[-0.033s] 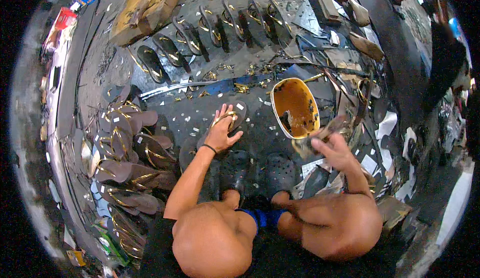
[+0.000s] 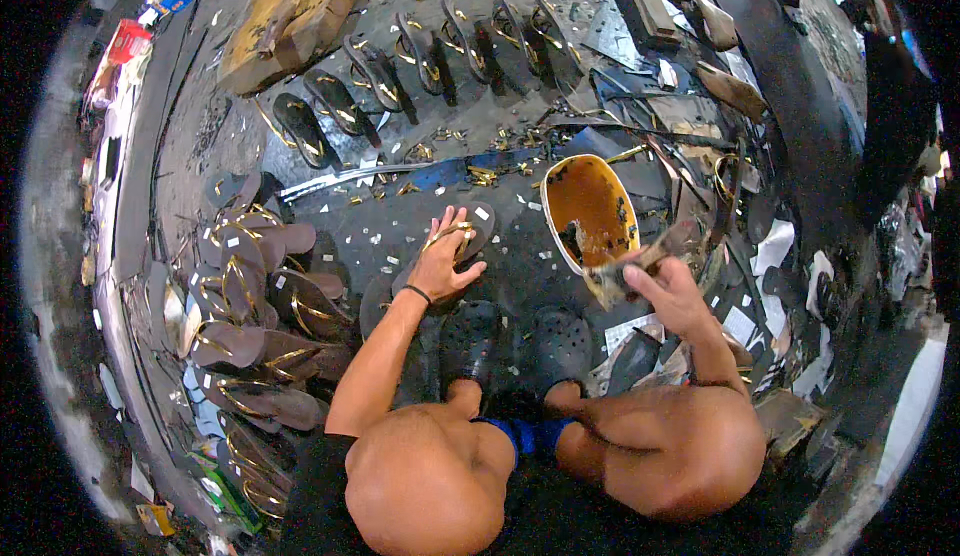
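My left hand [image 2: 437, 261] lies with fingers stretched out over a dark brown flip-flop [image 2: 480, 224] with gold straps. The straps cross close to my fingers; whether any finger is under them is hard to tell. In my right hand [image 2: 675, 294] is a worn brush [image 2: 655, 254], tilted, its pale stained bristles pointing left beside the near rim of an oval white tub [image 2: 548, 218]. Amber-brown, sticky-looking stuff [image 2: 592, 201] with dark crumbs coats the inside of the tub.
Flip-flops with gold straps [image 2: 240, 276] are heaped at my left. Several more [image 2: 420, 51] stand in a curved row farther off. A thick wooden block [image 2: 290, 21] lies at the far left. Wooden shoe lasts [image 2: 732, 91] and scraps lie at the right. My black clogs [image 2: 563, 341] are in front.
The brush and my right hand have shifted very slightly by the tub's near rim. My left hand has stayed on the flip-flop.
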Demonstrator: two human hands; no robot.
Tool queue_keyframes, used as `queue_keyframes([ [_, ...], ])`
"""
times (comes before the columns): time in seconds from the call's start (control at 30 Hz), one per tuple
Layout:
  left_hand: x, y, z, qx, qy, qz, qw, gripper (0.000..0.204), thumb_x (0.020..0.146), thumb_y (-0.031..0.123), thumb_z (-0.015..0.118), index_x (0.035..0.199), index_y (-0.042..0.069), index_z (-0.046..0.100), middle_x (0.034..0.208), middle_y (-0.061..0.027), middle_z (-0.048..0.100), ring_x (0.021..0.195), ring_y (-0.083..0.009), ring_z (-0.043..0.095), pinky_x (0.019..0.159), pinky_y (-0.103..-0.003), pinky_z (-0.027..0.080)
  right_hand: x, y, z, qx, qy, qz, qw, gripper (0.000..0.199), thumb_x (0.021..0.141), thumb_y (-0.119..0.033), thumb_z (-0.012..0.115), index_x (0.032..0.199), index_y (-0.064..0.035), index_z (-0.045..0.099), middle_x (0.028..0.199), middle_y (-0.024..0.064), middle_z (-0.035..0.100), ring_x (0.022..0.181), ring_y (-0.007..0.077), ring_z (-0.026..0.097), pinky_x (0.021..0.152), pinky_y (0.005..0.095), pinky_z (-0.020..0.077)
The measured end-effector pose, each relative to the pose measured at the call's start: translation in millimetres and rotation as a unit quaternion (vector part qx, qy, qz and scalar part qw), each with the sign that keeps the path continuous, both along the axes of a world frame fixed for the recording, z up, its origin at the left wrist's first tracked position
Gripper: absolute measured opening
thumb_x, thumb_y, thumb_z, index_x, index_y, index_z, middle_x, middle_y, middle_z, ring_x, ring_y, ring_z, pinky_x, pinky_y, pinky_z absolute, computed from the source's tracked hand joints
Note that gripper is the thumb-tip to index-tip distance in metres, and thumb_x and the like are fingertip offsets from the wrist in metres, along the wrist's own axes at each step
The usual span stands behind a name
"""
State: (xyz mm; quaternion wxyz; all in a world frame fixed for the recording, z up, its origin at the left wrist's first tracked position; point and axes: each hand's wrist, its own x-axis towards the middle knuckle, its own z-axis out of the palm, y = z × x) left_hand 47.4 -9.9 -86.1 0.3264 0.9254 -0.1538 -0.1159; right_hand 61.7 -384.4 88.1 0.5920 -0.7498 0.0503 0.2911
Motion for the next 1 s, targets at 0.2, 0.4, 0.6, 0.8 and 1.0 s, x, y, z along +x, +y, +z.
queue_keyframes([
  [0.2,17,-10,24,0.106,0.022,-0.031,0.994,0.072,0.092,0.058,0.055,0.152,0.02,0.041,0.162,-0.0151,0.026,0.153,-0.0326,0.012,0.121,-0.052,0.012,31,59,17,0.113,-0.077,-0.067,0.988,0.023,0.093,-0.014,0.071,0.112,-0.0017,0.066,0.103,0.0043,0.069,0.096,0.0121,0.063,0.084,0.0288,0.0521],
  [0.4,44,-35,100,-0.732,0.328,0.281,0.527,0.045,0.103,0.036,0.043,0.133,0.005,0.057,0.118,-0.0108,0.067,0.102,-0.0244,0.067,0.086,-0.039,0.057,64,132,20,0.076,-0.391,0.012,0.917,0.026,0.086,-0.012,0.075,0.111,-0.0071,0.068,0.1,0.0061,0.071,0.096,0.0215,0.068,0.084,0.0333,0.0532],
  [0.6,21,-42,132,-0.536,0.226,0.289,0.76,0.05,0.106,0.037,0.039,0.137,0.0,0.052,0.129,-0.0161,0.063,0.111,-0.0275,0.065,0.095,-0.04,0.054,43,142,28,0.052,-0.466,0.114,0.876,0.022,0.084,-0.009,0.072,0.107,-0.0098,0.071,0.102,0.012,0.071,0.095,0.0324,0.068,0.081,0.0406,0.0532],
  [0.8,11,-44,133,-0.848,0.335,0.142,0.387,0.058,0.105,0.042,0.033,0.138,-0.002,0.051,0.132,-0.02,0.061,0.116,-0.0335,0.063,0.101,-0.045,0.05,82,123,25,0.064,-0.381,-0.046,0.921,0.02,0.086,-0.009,0.074,0.105,-0.0038,0.07,0.102,0.0117,0.072,0.094,0.0288,0.069,0.08,0.0364,0.0535],
  [1.0,16,-48,138,-0.597,0.226,0.313,0.703,0.052,0.105,0.039,0.035,0.135,0.001,0.054,0.127,-0.0149,0.063,0.11,-0.0294,0.064,0.097,-0.044,0.052,16,138,23,0.077,-0.406,0.067,0.908,0.017,0.084,-0.01,0.072,0.101,-0.007,0.07,0.099,0.0144,0.07,0.094,0.0319,0.067,0.082,0.042,0.052],
])
